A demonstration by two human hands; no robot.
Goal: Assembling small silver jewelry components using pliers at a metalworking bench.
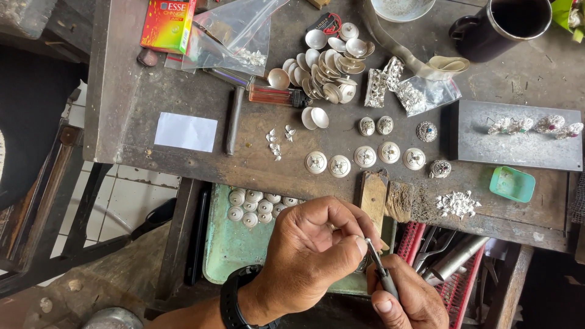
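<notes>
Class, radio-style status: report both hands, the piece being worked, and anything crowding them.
Left hand pinching a small piece, mostly hidden. Right hand gripping a slim metal tool, tip at the pinch. Wooden bench peg just beyond; green tray of silver discs below.

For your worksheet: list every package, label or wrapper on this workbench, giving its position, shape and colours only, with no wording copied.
Small carton: top left of bench, flat rectangular box, red and orange with green corner.
Large clear plastic bag: beside the carton, crumpled, holding silver bits.
Small clear plastic bags: top centre right, filled with silver pieces.
Blank white paper slip: left of bench, rectangular, plain.
</notes>
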